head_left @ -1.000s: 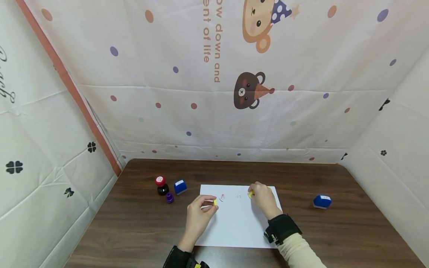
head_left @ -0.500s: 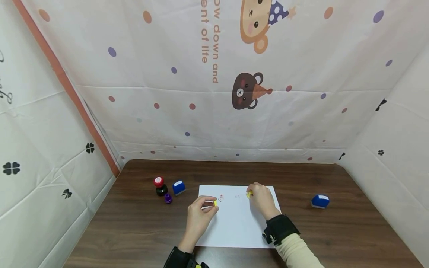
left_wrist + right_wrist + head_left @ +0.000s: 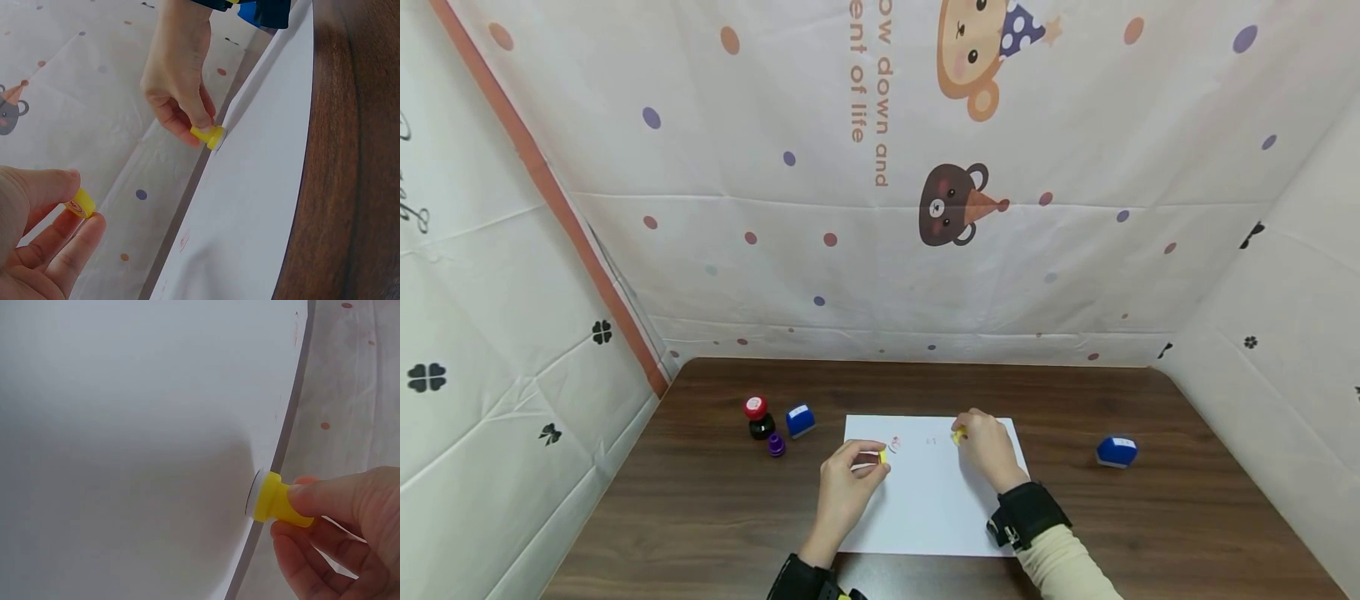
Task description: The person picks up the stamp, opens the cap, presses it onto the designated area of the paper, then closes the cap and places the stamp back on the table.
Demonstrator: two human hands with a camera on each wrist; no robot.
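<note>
My right hand [image 3: 988, 448] pinches a yellow toy stamp [image 3: 275, 500] by its handle, near the far right part of a white sheet of paper [image 3: 932, 508]. The stamp's white end faces the paper; I cannot tell whether it touches. My left hand [image 3: 846, 493] pinches a small yellow stamp cap [image 3: 81, 203] between thumb and fingers, raised over the sheet's left side. A reddish print shows on the cap's end. Along the far part of the paper lie a red printed mark [image 3: 894, 443] and fainter marks to its right.
Left of the paper are a black-bodied thing with a red top [image 3: 760, 418], a small purple piece [image 3: 777, 445] and a blue block-like object [image 3: 801, 420]. A similar blue object [image 3: 1117, 451] lies to the right. Patterned cloth [image 3: 850, 275] hangs behind the brown table [image 3: 700, 517].
The head view has shifted slightly. Both hands stay almost in place, holding the same yellow pieces.
</note>
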